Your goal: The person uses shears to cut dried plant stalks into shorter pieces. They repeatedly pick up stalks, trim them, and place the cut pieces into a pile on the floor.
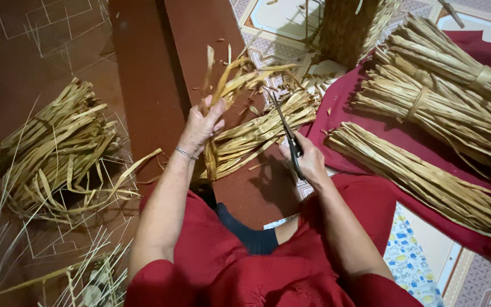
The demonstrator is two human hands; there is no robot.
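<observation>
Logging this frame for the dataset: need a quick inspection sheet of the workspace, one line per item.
Surface: brown floor, with patterned tiles at the top and a red cloth spread on the right.
Job's things: handful of dried straw strips; scissors with blades pointing up at the strips.
Clutter: loose straw pile on the left, tied straw bundles on the cloth, cut scraps on the tiles, woven basket at top.
Grippers: left hand closed round the strips; right hand closed on the scissors handles.
Cables: nothing seen.
Surroundings: person's red garment, floral fabric at lower right; no other people seen.
</observation>
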